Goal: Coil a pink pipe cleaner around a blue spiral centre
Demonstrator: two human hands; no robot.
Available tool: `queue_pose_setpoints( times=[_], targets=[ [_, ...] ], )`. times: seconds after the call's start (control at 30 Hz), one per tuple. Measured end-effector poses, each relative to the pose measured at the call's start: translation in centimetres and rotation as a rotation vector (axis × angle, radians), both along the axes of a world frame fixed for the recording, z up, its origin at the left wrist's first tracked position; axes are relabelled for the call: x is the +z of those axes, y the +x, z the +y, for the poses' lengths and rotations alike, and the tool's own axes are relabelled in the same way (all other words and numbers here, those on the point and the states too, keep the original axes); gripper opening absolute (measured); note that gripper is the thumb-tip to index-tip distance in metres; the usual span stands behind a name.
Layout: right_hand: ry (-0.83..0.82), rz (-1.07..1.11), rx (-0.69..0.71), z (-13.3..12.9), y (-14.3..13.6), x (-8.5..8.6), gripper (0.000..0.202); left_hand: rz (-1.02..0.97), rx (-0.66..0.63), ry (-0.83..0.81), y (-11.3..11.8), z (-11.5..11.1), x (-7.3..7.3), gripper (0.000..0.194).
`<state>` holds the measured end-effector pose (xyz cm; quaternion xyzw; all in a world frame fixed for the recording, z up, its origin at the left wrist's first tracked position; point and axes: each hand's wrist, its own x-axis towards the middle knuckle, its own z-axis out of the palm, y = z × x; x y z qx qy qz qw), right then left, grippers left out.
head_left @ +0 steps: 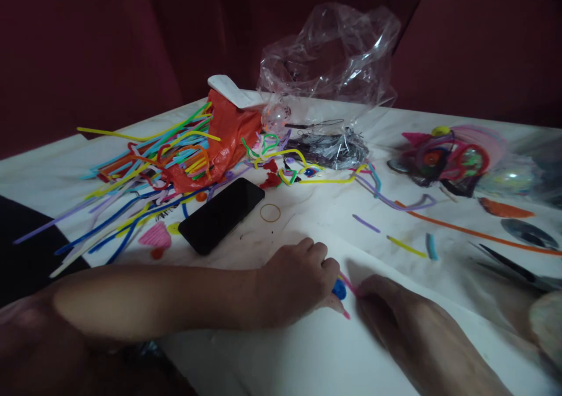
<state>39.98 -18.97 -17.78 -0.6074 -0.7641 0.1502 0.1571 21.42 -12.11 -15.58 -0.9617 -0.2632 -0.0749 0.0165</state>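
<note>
My left hand [302, 282] has its fingers curled closed round a small blue round piece [339, 289], most of which is hidden. A pink pipe cleaner [348, 283] runs from this piece toward my right hand [390, 308]. My right fingertips are pinched at the pink pipe cleaner's end, partly hidden behind the hand. Both hands are low over the white tabletop [307, 355], close to each other. Beyond my left hand lie a thin rubber band [270, 212] and a black phone [222, 214].
Many coloured pipe cleaners [144, 167] spill from a red plastic bag [232, 132] at the left. A clear plastic bag [333, 56] stands at the back. Cut pipe cleaner pieces [406, 246] and dark-bladed scissors [509, 260] lie at the right, near a blurred pale shape [547, 320].
</note>
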Motion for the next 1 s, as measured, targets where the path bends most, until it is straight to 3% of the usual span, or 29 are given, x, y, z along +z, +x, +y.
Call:
queue_pose_setpoints(
  times=[0.43,0.7,1.0],
  targets=[
    [0.126,0.015,-0.014,0.0,-0.9,0.5,0.028,-0.03,-0.03,-0.193,0.1,0.6,0.3,0.038],
    [0.008,-0.023,0.066,-0.5,-0.3,0.7,0.024,-0.043,-0.005,-0.254,0.0,0.6,0.3,0.027],
    [0.286,-0.079,0.064,-0.7,-1.4,0.9,0.027,-0.041,-0.011,-0.211,0.1,0.6,-0.1,0.03]
  ],
)
